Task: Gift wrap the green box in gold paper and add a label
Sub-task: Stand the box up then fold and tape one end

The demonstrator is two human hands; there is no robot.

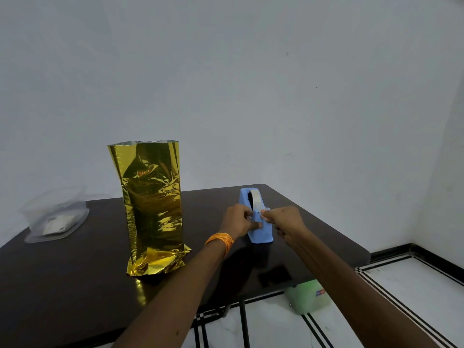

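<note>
Near the far right corner of the dark table (75, 285) stood the blue tape dispenser (261, 233), both hands on it. The left hand (236, 221) gripped its body, thumb curled against the side. The right hand (283, 222) had its fingers bunched at the cutter, apparently pinching the end of the tape (256, 200). The gold-wrapped box (153, 207) stood upright mid-table, well apart from the hands, no green showing, its top open and bottom folds loose. Left unheld, those folds could likely spring apart. A slack left grip might let the dispenser lift, and a skewed pull could twist the tape onto itself.
</note>
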